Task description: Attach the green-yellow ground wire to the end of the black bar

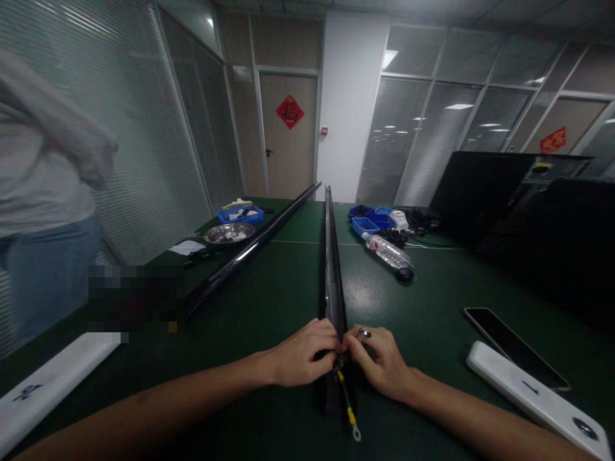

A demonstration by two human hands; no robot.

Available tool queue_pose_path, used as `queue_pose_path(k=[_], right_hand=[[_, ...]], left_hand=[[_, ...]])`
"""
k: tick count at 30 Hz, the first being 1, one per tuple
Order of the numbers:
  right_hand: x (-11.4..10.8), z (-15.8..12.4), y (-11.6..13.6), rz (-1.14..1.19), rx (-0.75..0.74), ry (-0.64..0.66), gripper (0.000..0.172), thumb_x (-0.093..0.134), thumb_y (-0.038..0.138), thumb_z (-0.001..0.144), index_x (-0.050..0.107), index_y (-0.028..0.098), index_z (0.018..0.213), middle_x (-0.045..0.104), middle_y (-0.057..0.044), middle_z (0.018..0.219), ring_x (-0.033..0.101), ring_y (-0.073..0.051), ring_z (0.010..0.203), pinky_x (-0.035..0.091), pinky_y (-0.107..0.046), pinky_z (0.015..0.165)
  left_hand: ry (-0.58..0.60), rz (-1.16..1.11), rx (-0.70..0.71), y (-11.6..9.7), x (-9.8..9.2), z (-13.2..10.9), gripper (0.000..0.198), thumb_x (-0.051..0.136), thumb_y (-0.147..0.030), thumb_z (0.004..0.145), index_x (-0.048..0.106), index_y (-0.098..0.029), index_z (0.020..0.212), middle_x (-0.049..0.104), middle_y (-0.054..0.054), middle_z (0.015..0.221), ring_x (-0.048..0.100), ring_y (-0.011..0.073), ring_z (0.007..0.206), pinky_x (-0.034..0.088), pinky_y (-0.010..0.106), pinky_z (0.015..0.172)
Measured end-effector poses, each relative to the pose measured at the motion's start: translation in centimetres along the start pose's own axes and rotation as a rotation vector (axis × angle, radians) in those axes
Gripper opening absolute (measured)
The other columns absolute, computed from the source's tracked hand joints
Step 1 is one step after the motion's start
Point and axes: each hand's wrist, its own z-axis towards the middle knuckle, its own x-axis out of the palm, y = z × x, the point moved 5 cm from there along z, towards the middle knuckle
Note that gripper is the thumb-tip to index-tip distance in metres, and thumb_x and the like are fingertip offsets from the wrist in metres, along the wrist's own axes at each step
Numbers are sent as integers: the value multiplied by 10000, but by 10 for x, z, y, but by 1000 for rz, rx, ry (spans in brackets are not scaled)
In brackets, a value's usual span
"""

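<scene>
A long black rail [334,269] lies lengthwise on the green table, its near end between my hands. From the left, my left hand [310,349] is closed with thumb and fingertips pinching at the rail. My right hand [379,358], wearing a ring, pinches at the same spot from the other side. What the fingertips hold is partly hidden. Out from between them runs a short green wire [346,400] with yellow sleeves, ending in a metal ring terminal [356,434] that points toward me.
A second black rail [250,250] lies to the left. Beyond it are a metal bowl [230,233] and a blue tray [240,214]. Blue bins [379,219], a plastic bottle [388,251], a phone [516,346] and a white device [538,397] are on the right. A person [45,211] stands left.
</scene>
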Motion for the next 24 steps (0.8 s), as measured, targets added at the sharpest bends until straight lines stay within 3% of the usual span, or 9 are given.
queue_pose_path(k=[9, 24], right_hand=[[-1, 1, 5, -33, -59, -46, 239, 519, 144, 1035, 634, 186, 829, 663, -11, 696, 633, -133, 572, 457, -236, 587], [0, 0, 2, -60, -13, -6, 251, 520, 188, 1051, 645, 180, 834, 675, -14, 705, 630, -135, 584, 449, -247, 604]], left_hand=[[4, 3, 6, -1, -1, -1, 152, 469, -137, 992, 596, -180, 921, 618, 37, 938, 550, 194, 966, 417, 334, 945], [-2, 17, 12, 0, 0, -1, 153, 471, -141, 990, 607, -180, 932, 615, 35, 918, 551, 194, 949, 419, 332, 933]])
